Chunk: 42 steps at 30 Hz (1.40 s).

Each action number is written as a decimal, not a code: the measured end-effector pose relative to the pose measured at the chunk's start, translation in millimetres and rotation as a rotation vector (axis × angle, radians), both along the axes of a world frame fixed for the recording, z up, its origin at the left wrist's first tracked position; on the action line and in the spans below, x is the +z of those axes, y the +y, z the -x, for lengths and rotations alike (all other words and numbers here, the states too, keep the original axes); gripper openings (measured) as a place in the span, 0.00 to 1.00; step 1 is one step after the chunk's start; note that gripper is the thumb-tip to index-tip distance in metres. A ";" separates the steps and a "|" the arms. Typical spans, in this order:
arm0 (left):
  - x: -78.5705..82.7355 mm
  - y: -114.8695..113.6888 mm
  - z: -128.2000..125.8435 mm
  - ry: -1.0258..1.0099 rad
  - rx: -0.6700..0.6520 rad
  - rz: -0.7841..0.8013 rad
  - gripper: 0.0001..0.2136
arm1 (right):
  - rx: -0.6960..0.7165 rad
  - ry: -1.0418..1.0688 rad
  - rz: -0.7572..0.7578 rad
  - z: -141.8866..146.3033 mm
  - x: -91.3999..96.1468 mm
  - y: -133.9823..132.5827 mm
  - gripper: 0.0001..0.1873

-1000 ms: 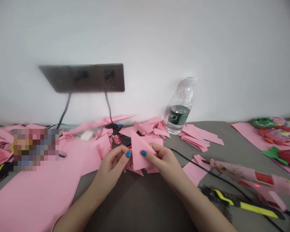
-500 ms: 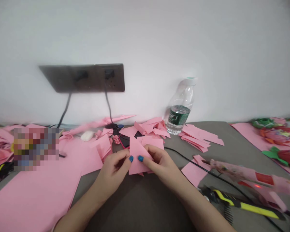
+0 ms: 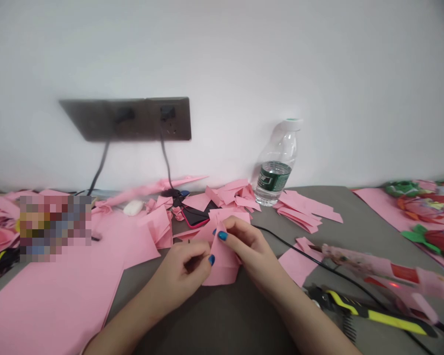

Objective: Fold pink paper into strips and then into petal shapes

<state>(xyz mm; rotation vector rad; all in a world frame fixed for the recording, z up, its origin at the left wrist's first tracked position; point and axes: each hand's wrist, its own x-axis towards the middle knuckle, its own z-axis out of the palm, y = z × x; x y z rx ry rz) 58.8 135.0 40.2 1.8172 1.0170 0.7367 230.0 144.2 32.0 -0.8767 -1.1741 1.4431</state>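
Observation:
Between my hands is a small piece of pink paper [image 3: 225,264], tilted and with a fold along its upper part. My right hand [image 3: 248,245] pinches its top edge between thumb and fingers. My left hand [image 3: 187,268] is closed at the paper's left edge, thumb against curled fingers; its fingertips are partly hidden. More pink paper pieces [image 3: 231,194] lie in a loose heap just behind my hands, partly over a dark phone with a pink-red edge [image 3: 196,222].
A water bottle [image 3: 276,175] stands by the wall. To the right lie a pink glue gun [image 3: 377,268] with a red light, black-and-yellow pliers [image 3: 395,320] and paper flowers [image 3: 429,204]. Large pink sheets [image 3: 59,296] cover the left side. Cords run from a wall socket [image 3: 168,118].
The pink paper has turned from facing me flat to a tilted position, its lower edge now nearer me. My right hand's grip moved to its top; my left hand shifted slightly right and down.

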 end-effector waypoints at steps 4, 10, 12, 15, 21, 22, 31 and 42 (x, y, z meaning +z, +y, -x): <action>1.5 -2.6 -0.8 0.005 0.002 0.012 0.15 | -0.050 0.094 0.057 -0.6 -3.6 0.9 0.10; -1.3 -4.7 -1.0 0.006 0.012 0.007 0.15 | -0.140 0.248 0.101 -9.4 3.0 6.5 0.12; -1.5 -4.2 -0.9 -0.006 0.024 -0.014 0.15 | -0.096 0.169 0.064 -8.8 4.4 6.3 0.13; -0.6 -2.7 -0.9 -0.023 0.030 -0.025 0.15 | 0.059 0.054 0.040 -5.1 3.3 4.1 0.15; 0.7 -2.6 -1.5 -0.030 0.027 -0.012 0.14 | 0.099 -0.040 -0.009 -3.9 2.8 1.0 0.18; 0.9 -3.1 -1.8 -0.031 0.028 -0.015 0.14 | 0.097 -0.039 -0.025 -4.0 3.8 0.8 0.18; 2.7 -5.7 -3.3 -0.039 0.012 -0.034 0.12 | 0.110 0.010 0.035 -2.3 4.6 1.8 0.22; 0.5 -7.7 -1.9 0.018 0.030 -0.129 0.16 | 0.067 -0.012 0.132 -3.3 -0.6 2.3 0.20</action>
